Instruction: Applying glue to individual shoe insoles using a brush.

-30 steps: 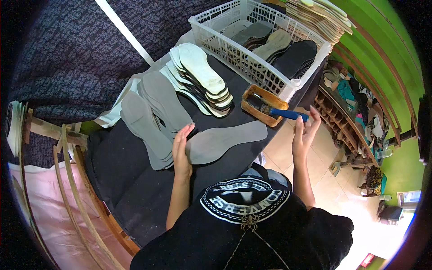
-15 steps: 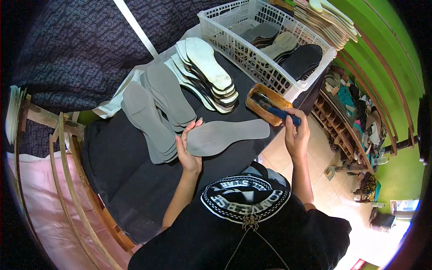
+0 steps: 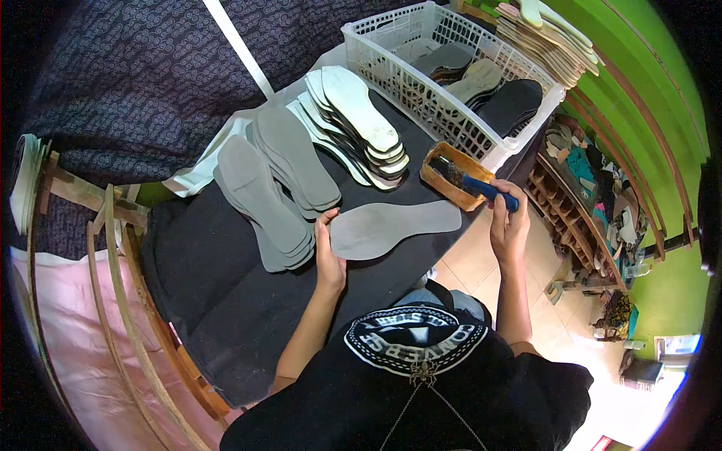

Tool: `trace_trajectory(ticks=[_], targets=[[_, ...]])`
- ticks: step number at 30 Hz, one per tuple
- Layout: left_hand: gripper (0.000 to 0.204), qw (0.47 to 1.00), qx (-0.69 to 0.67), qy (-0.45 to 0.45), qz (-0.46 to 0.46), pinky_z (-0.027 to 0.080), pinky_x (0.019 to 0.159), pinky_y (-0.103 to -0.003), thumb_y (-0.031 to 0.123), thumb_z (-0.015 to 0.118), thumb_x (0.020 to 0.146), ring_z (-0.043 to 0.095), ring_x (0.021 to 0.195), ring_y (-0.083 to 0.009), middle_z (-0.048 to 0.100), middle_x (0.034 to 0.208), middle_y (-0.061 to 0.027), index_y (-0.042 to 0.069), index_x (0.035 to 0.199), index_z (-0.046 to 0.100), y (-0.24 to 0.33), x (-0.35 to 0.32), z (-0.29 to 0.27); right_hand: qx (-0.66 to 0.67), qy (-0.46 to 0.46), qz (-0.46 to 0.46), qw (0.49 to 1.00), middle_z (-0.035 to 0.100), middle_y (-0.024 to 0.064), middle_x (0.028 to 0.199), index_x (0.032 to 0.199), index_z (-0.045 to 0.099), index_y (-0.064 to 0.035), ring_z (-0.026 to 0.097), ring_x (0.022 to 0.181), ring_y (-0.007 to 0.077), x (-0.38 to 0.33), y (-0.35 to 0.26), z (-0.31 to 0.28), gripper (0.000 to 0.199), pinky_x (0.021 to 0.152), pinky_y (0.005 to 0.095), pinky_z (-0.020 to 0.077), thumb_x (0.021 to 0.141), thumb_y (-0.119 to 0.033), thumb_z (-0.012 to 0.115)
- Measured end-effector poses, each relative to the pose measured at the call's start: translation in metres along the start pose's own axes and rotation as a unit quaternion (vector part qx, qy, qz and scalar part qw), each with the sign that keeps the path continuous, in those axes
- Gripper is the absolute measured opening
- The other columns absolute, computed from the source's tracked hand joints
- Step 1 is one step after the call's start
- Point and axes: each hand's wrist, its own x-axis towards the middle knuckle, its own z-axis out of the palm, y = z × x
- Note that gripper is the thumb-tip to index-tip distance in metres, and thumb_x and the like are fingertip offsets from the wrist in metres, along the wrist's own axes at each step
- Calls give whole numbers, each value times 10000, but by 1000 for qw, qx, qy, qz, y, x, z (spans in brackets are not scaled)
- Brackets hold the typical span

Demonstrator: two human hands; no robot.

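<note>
My left hand [image 3: 329,259] grips the wide end of a single grey insole [image 3: 395,229], thumb and fingers at its left edge. The insole's narrow end points right, close to a small rectangular tub [image 3: 445,190] with amber-stained walls. In my right hand [image 3: 511,229] is a brush with a blue handle [image 3: 492,193]; its dark head dips into the tub. Left of the insole lie two fanned stacks of grey insoles, a nearer stack [image 3: 256,195] and a farther stack [image 3: 293,154]. Behind it is a stack of white insoles [image 3: 357,113] with black layers between.
A white plastic basket [image 3: 421,94] with more insoles stands at the table's back right. Black cloth [image 3: 218,316] covers the table. Wooden rails [image 3: 143,331] run along the left. A wooden rack [image 3: 575,225] with scraps stands right, by the green wall.
The brush handle has tilted lower to the right, its head still in the tub. My left fingers have drawn in closer around the insole's edge. The whole view has shifted slightly.
</note>
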Motion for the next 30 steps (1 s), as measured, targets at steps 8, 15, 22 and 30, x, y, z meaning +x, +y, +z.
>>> trace_trajectory(ticks=[8, 15, 22, 30], targets=[[396, 993, -93, -31, 63, 308, 910, -301, 261, 287, 872, 392, 1085, -177, 402, 1160, -91, 18, 1182, 325, 2, -14, 10, 98, 81, -7, 992, 502, 149, 991, 975, 391, 2, 515, 729, 149, -7, -4, 8, 135, 659, 252, 437, 855, -60, 385], [392, 997, -54, 9, 45, 326, 900, -312, 256, 258, 895, 401, 1076, -188, 389, 1177, -101, 24, 1208, 305, -3, -12, 9, 97, 62, 34, 993, 488, 148, 1004, 993, 389, 9, 519, 755, 155, -7, -6, 11, 154, 684, 259, 439, 862, -71, 378], [346, 993, -51, 62, 86, 377, 843, -323, 286, 269, 904, 455, 1000, -191, 440, 1081, -103, 32, 1130, 337, -9, -15, 10, 127, 98, -16, 987, 479, 211, 1034, 967, 352, -5, 545, 784, 210, -10, -3, 15, 133, 666, 291, 476, 869, -96, 346], [364, 992, -4, 76, 103, 384, 772, -243, 316, 248, 905, 435, 946, -125, 415, 1057, -68, 58, 1150, 328, -10, -14, 10, 204, 157, 14, 966, 473, 239, 1020, 1008, 289, -11, 563, 770, 240, -4, 3, 14, 225, 659, 306, 491, 884, -193, 334]])
